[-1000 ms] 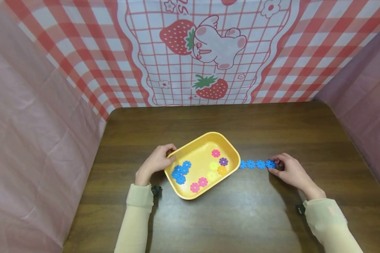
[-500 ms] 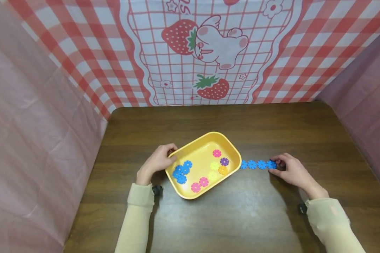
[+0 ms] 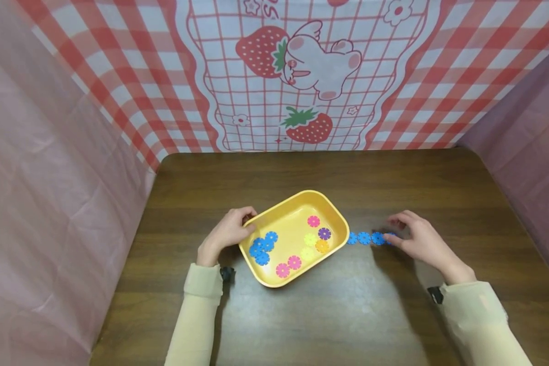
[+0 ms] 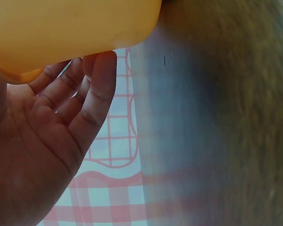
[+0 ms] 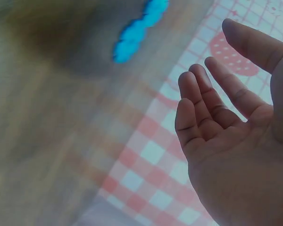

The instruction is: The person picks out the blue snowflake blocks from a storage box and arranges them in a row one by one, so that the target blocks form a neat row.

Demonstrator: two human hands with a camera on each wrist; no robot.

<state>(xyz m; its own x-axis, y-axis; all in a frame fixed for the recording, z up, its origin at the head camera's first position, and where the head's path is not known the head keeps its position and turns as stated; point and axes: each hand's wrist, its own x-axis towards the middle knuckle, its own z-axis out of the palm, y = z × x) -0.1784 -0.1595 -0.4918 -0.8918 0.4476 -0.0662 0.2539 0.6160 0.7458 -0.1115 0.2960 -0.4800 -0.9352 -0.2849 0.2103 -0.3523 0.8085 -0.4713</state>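
A yellow plastic basin stands slanted on the table. At its left end my left hand grips the rim, thumb inside and fingers outside; the left wrist view shows the fingers against the basin wall. Blue notched discs lie in a row to the right of the basin, the leftmost partly hidden by its rim. Just above the right end of that row is my right hand, with its thumb covering part of the last disc. In the right wrist view the right palm holds nothing, and the blue row is apart from it.
Inside the basin lie blue discs, pink discs, yellow discs, an orange disc and a purple disc. A checked strawberry cloth hangs behind the wooden table. Pink drapes flank it.
My right hand has let go of the last blue disc and lifted slightly, its fingers spreading. The row of discs stays where it was. My left hand still grips the basin.
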